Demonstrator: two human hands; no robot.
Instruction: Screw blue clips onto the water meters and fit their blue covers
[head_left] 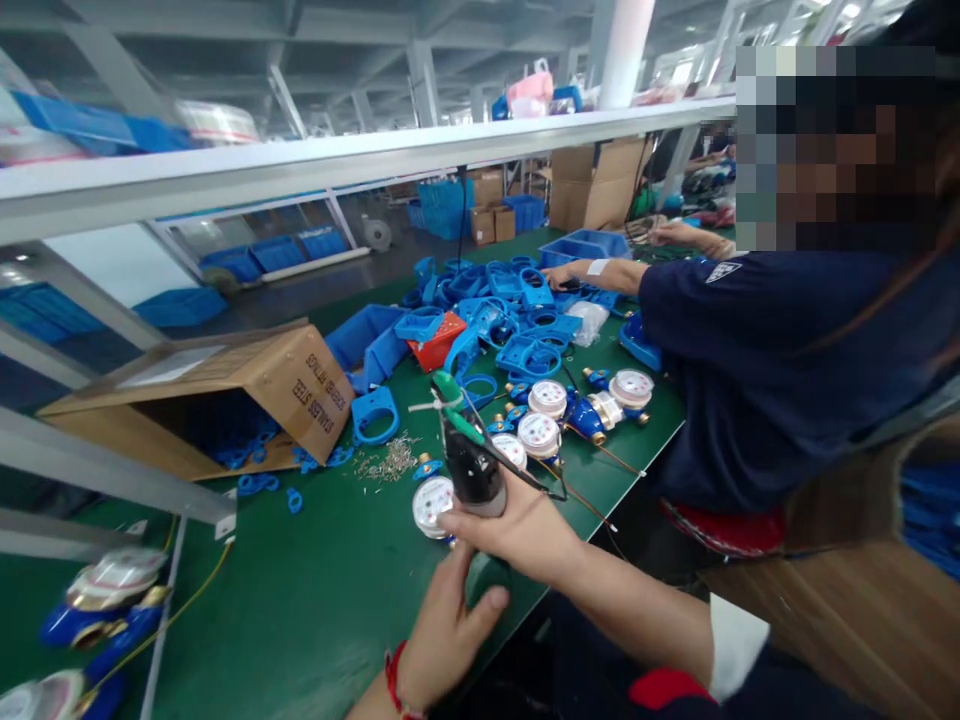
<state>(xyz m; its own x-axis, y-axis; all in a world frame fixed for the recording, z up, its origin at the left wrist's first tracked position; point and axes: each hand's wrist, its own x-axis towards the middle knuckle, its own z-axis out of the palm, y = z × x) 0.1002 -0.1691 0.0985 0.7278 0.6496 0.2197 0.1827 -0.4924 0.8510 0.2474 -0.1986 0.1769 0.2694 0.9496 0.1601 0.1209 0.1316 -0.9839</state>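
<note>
My right hand (529, 530) is wrapped round a black electric screwdriver (474, 470) with green parts at its upper end and a cord trailing beside it. Just below, my left hand (450, 625) has its thumb apart from its fingers and shows nothing in its grasp. The left fingertips are close to the right thumb and a water meter (433, 503) with a round white dial; whether they touch is unclear. More water meters (538, 434) with blue bodies and brass ends stand beyond the screwdriver. A heap of small screws (390, 460) lies left of the screwdriver.
Blue plastic rings and covers (487, 318) are piled at the back, near a red box (437, 342) and a blue bin (367, 345). A cardboard box (217, 400) lies open at left. A co-worker's arm (607, 275) reaches in from the right. A shelf (360, 150) crosses above.
</note>
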